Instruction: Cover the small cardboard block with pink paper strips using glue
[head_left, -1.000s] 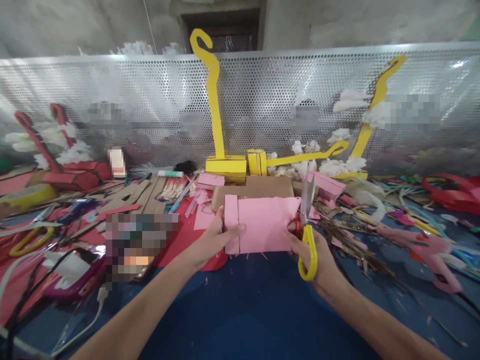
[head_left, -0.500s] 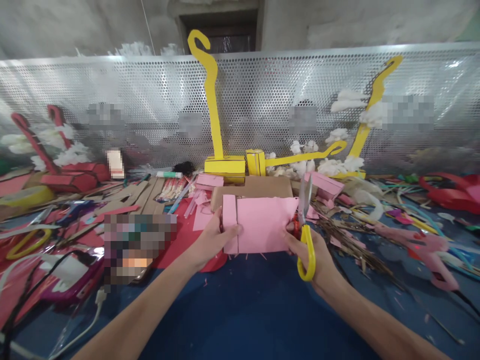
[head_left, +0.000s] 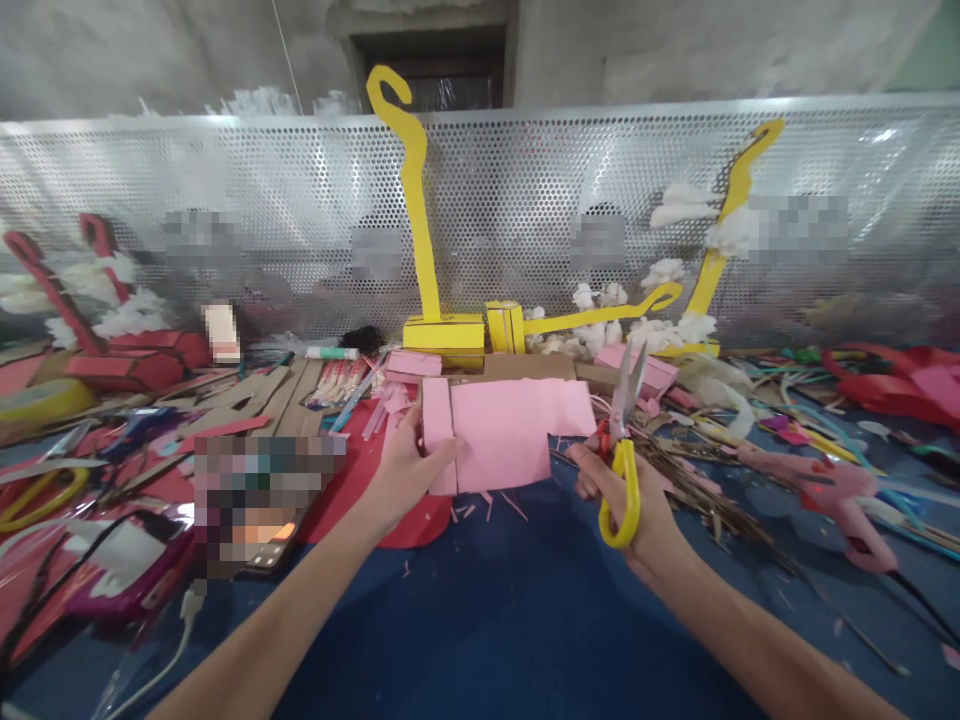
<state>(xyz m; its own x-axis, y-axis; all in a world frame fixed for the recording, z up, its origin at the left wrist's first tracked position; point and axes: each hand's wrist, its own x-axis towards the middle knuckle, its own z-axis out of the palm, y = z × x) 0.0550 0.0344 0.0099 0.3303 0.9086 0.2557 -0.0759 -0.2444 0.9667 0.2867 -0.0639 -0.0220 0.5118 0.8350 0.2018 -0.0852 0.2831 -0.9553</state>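
My left hand (head_left: 409, 458) grips the left end of a pink paper-covered piece (head_left: 501, 440), its thumb on the front face near a dark seam line. The piece is held above the blue table; a narrower tab sticks out at its upper right, with a notch below. In my right hand (head_left: 626, 500) is a pair of scissors (head_left: 628, 395) with yellow and red handles, blades pointing up and parted. These fingers are just right of the pink piece and look apart from it.
Yellow cardboard shapes (head_left: 444, 333) with hooked necks stand behind, against a perforated metal panel (head_left: 517, 200). A pink glue gun (head_left: 832, 490) lies at right beside dry twigs (head_left: 720, 490). Red paper (head_left: 409, 520), a masked device and cables lie at left. Thin pink scraps dot the blue table (head_left: 480, 620).
My right hand has let go of the pink piece's right end and moved slightly away, keeping the scissors. The notch at the lower right now shows. The view has shifted a little.
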